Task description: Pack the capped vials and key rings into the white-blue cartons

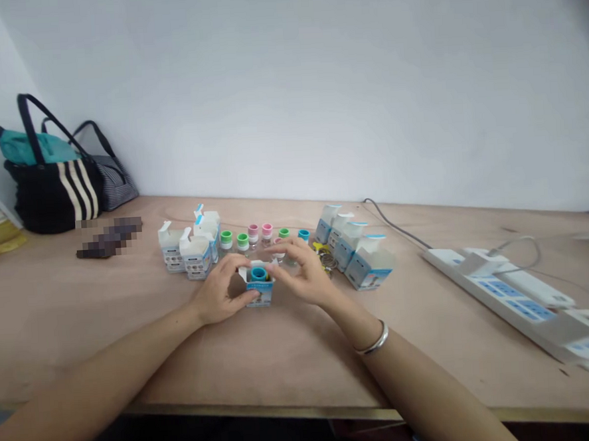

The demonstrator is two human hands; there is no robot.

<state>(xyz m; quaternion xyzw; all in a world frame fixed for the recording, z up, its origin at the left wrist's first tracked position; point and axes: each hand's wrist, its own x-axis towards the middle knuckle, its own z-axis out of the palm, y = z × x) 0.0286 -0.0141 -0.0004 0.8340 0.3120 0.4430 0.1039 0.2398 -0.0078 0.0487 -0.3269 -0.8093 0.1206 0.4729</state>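
The left hand (219,291) and right hand (300,273) grasped a carton (260,296) holding a teal cap (258,273) mid-desk (81,326). Bags (56,188) occupied the back-left corner; a power strip (508,294) lay along the right edge.

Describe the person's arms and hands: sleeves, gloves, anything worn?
No gloves on the left hand or right hand. The left forearm and right forearm are bare, with no sleeves in view. A thin, shiny silver-coloured bangle circles the right wrist. The left wrist shows no band or watch.
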